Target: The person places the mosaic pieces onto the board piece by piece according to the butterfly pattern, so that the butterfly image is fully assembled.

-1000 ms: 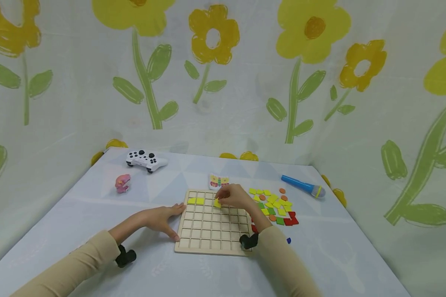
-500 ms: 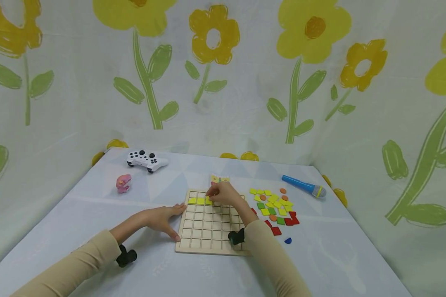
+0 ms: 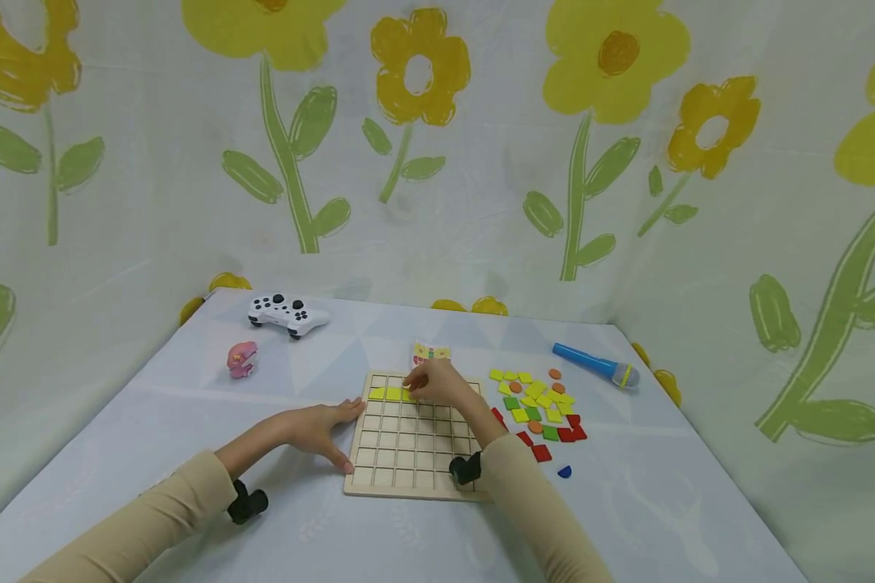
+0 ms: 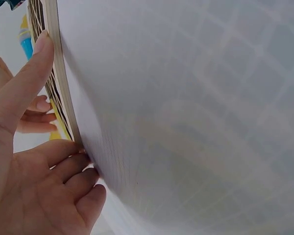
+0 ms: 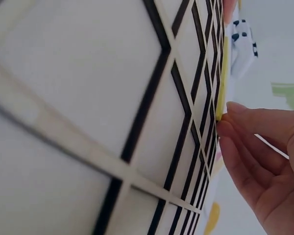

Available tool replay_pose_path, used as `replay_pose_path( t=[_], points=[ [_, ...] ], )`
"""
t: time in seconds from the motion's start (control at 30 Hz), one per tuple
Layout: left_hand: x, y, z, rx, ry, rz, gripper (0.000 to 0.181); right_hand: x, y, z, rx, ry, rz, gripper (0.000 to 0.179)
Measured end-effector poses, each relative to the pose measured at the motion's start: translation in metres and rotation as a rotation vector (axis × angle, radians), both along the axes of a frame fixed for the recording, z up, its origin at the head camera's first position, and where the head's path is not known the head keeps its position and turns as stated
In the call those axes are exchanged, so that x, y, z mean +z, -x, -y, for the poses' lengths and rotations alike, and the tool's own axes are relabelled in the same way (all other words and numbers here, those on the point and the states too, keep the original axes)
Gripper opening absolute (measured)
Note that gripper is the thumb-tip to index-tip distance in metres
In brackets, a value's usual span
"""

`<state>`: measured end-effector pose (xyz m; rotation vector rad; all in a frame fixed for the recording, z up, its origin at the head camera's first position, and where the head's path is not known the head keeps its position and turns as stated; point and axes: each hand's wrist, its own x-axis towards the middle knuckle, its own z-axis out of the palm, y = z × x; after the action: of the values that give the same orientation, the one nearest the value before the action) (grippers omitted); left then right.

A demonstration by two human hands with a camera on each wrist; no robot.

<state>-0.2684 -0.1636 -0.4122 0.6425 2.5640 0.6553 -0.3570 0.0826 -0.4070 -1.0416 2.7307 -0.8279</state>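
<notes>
Yellow tile [image 3: 409,394] sits in the board's [image 3: 416,461] far row under my right hand [image 3: 441,384], fingertips pressing it beside two others; thin and light, it looks best pinched by its edges, with loose tiles [image 3: 535,402] and open table to the right. From the left wrist, my left hand [image 4: 24,161] lies flat, fingers straight against the board's stiff edge [image 4: 59,78]. From the right wrist, my fingers [image 5: 250,142] touch the tile [image 5: 220,83], empty cells beside.
</notes>
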Motion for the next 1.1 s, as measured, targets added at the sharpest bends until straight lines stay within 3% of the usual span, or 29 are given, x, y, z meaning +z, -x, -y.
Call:
replay_pose_path(
  t=[0.33, 0.6, 0.83, 1.1],
  points=[
    [0.002, -0.001, 0.0, -0.001, 0.004, -0.006, 0.104, 0.013, -0.014, -0.022, 0.02, 0.002, -0.062, 0.022],
    [0.002, -0.003, -0.001, 0.005, -0.007, -0.007, 0.104, 0.016, -0.024, -0.058, 0.029, 0.038, -0.098, 0.025],
    [0.0, -0.001, 0.0, 0.011, -0.003, -0.004, 0.104, 0.018, -0.038, -0.092, -0.081, 0.009, -0.033, 0.018],
    [0.001, -0.001, -0.001, 0.016, -0.001, -0.003, 0.104, 0.013, -0.046, -0.133, -0.14, -0.035, -0.057, 0.014]
  ],
)
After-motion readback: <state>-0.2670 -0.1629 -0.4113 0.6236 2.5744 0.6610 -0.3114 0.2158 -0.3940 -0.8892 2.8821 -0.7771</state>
